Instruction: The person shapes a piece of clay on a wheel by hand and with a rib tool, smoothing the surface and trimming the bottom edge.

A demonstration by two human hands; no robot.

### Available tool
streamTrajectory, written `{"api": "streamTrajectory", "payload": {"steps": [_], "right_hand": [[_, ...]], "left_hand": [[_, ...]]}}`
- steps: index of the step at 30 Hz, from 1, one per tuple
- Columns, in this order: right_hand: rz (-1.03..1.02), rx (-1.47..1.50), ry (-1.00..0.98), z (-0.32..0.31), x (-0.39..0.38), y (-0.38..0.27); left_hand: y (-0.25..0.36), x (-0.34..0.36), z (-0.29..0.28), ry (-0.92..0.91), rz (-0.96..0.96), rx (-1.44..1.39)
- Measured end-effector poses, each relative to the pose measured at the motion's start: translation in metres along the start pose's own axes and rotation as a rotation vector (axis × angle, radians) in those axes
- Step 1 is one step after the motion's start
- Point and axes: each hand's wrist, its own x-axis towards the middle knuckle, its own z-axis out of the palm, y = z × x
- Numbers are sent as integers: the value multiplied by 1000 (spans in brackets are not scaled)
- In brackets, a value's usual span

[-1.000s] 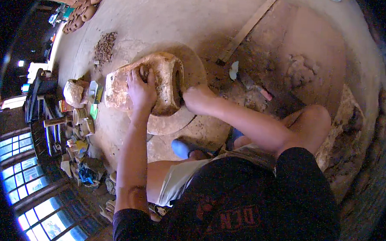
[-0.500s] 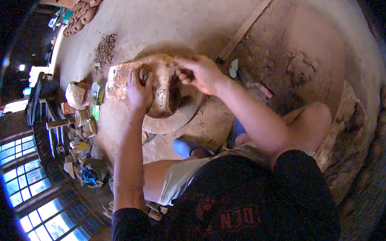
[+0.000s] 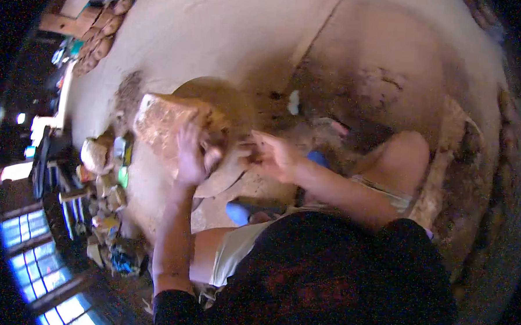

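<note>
A chunky tan-brown block (image 3: 160, 120), rough like clay or plaster, rests tilted on a round disc (image 3: 225, 181) low in front of me. My left hand (image 3: 194, 156) is at the block's near right side, fingers apart and thumb standing off, smeared by motion. What lies under that palm is hidden. Just right of the block, my right hand (image 3: 275, 156) hovers in the air. Its fingers are loosely bent and apart, with nothing visible in them.
On the left, a whitish lump (image 3: 96, 155) stands among several pots, tools and a bright blue bag (image 3: 122, 262). Brown crumbs (image 3: 128, 93) lie on the floor beyond. Stacked clay pieces (image 3: 97, 42) are at the far left. A pink-ended object (image 3: 339, 128) lies near my right knee.
My right hand has come off the block's upper right edge and moved nearer to me. My left hand has shifted toward the block's right side. The whole view has moved slightly.
</note>
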Motion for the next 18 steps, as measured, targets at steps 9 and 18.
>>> {"api": "streamTrajectory", "payload": {"steps": [9, 18], "right_hand": [[-341, -815, 179, -16, -49, -55], [-108, -2377, 1086, -153, -57, -242]], "left_hand": [[36, -62, -46, -205, -285, 439], [-36, -137, -65, -264, -331, 357]]}}
